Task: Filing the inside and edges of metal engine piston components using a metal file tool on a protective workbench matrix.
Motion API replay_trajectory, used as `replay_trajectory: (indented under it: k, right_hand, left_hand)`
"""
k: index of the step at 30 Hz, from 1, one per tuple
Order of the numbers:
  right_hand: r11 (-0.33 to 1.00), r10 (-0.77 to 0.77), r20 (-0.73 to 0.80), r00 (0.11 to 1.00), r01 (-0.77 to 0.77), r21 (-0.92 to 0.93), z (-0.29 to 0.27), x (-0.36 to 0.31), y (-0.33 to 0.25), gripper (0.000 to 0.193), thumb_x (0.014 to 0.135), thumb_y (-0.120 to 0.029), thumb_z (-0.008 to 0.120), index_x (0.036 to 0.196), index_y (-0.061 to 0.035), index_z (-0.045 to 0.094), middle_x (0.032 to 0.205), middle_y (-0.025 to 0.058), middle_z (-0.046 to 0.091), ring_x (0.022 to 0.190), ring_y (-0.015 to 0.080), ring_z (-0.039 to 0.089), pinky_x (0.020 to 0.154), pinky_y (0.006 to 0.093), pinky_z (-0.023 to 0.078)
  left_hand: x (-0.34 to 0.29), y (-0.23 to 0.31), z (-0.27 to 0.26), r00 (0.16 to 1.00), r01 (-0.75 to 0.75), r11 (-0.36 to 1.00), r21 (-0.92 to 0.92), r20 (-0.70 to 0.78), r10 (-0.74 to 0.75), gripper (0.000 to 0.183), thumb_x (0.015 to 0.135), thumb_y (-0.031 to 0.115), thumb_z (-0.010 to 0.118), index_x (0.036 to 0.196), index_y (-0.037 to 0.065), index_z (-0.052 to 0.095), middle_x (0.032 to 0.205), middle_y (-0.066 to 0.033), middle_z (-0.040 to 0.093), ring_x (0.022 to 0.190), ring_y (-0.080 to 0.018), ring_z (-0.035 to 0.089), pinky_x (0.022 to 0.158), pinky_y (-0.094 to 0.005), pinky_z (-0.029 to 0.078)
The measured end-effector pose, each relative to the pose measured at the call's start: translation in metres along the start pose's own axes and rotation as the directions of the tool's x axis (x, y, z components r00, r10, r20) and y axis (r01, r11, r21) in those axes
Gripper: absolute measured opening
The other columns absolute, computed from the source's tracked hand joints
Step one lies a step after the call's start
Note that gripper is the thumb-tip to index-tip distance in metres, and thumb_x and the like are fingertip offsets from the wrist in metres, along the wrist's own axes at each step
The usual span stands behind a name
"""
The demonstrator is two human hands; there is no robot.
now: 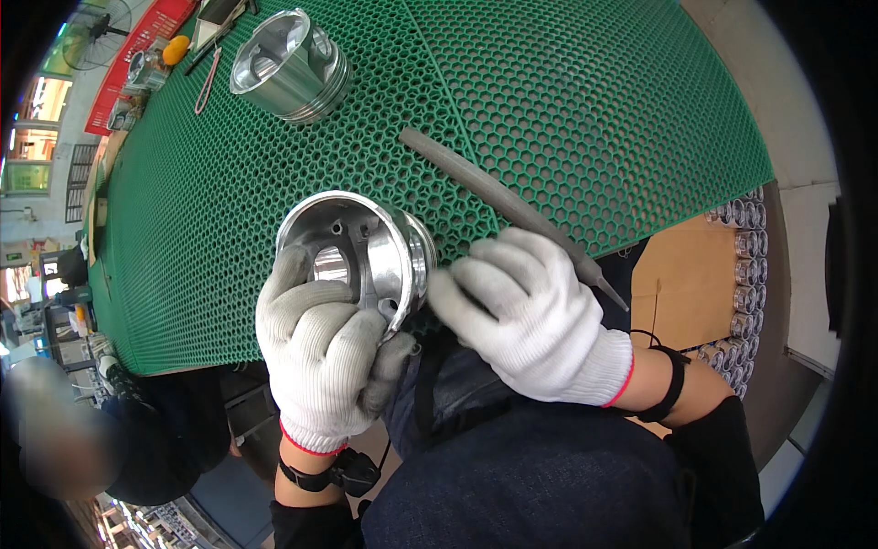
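A silver metal piston [399,240] is tilted with its hollow side facing up, near the front edge of the green mat. My left hand [320,352], in a white knit glove, grips its near left rim, with fingers reaching into the hollow. My right hand [540,320], gloved too, is curled at the piston's right side, its foremost finger smeared by motion. Whatever that hand may hold is hidden. A grey half-round file [485,186] lies slantwise beyond my right hand, its pointed tang toward the lower right. Farther off, a second piston [293,69] rests on the mat.
Green honeycomb matting [585,101] covers the table. At the far left are a red crate [137,59], a yellow object [176,49] and a looped cord [208,82]. Many pistons [745,274] line a cardboard sheet [686,293] at right. Another person [155,439] is at lower left.
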State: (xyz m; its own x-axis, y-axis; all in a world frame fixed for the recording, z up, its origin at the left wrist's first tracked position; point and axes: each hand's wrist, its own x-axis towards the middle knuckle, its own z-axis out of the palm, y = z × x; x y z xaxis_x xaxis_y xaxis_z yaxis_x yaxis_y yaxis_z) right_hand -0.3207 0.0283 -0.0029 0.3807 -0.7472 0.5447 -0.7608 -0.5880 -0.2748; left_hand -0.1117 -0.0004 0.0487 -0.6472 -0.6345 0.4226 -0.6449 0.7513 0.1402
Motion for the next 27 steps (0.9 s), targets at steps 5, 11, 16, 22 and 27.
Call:
replay_trajectory:
  k: [5, 11, 16, 22, 27]
  right_hand:
    - [0.99, -0.124, -0.11, 0.986, 0.117, -0.073, -0.02, -0.01, 0.016, 0.025, 0.077, -0.018, 0.059, 0.1, -0.0117, 0.066, 0.088, 0.0012, 0.057, 0.079, 0.0193, 0.062, 0.072, 0.0339, 0.052]
    - [0.921, 0.302, 0.189, 0.934, -0.235, -0.312, -0.047, -0.03, 0.036, 0.062, 0.063, -0.027, 0.08, 0.12, -0.0115, 0.06, 0.084, 0.0036, 0.053, 0.072, 0.0231, 0.056, 0.062, 0.0373, 0.048]
    - [0.907, 0.41, 0.313, 0.857, -0.345, -0.242, -0.056, -0.036, 0.022, 0.058, 0.071, -0.02, 0.078, 0.124, -0.0095, 0.057, 0.092, 0.0063, 0.057, 0.068, 0.0274, 0.062, 0.06, 0.0392, 0.051]
    - [0.82, 0.512, 0.339, 0.789, -0.567, 0.08, -0.09, -0.078, 0.039, 0.061, 0.073, -0.001, 0.065, 0.133, -0.0064, 0.054, 0.083, 0.0177, 0.066, 0.066, 0.0346, 0.064, 0.06, 0.0421, 0.052]
    - [0.925, 0.1, 0.506, 0.857, -0.268, 0.27, -0.11, -0.064, 0.031, 0.047, 0.081, -0.018, 0.066, 0.127, -0.0087, 0.059, 0.065, 0.0101, 0.059, 0.052, 0.0298, 0.058, 0.05, 0.0394, 0.046]
  left_hand:
    - [-0.002, -0.013, -0.001, 0.989, -0.016, 0.987, -0.162, -0.15, -0.009, 0.021, 0.085, 0.025, 0.062, 0.09, 0.004, 0.064, 0.093, -0.0085, 0.063, 0.099, -0.0284, 0.059, 0.104, -0.0587, 0.039]
    - [-0.017, -0.034, 0.003, 0.712, 0.524, 0.434, -0.733, 0.097, -0.695, 0.05, 0.088, 0.014, 0.047, 0.133, -0.007, 0.048, 0.131, -0.0196, 0.055, 0.121, -0.0266, 0.054, 0.105, -0.0366, 0.042]
    - [0.025, -0.098, 0.008, 0.931, 0.331, 0.724, -0.604, 0.333, -0.148, 0.048, 0.083, 0.018, 0.072, 0.125, 0.0, 0.058, 0.135, -0.0179, 0.054, 0.116, -0.029, 0.06, 0.097, -0.0371, 0.049]
    - [0.004, -0.074, 0.036, 0.861, 0.446, 0.131, -0.885, 0.384, -0.334, 0.05, 0.088, 0.029, 0.065, 0.125, -0.004, 0.055, 0.118, -0.0135, 0.064, 0.107, -0.0182, 0.061, 0.097, -0.0319, 0.049]
    - [0.005, -0.062, 0.031, 0.853, 0.471, 0.307, -0.827, 0.338, -0.398, 0.048, 0.079, 0.012, 0.074, 0.123, 0.001, 0.059, 0.116, -0.0084, 0.065, 0.104, -0.0163, 0.063, 0.093, -0.0302, 0.05]
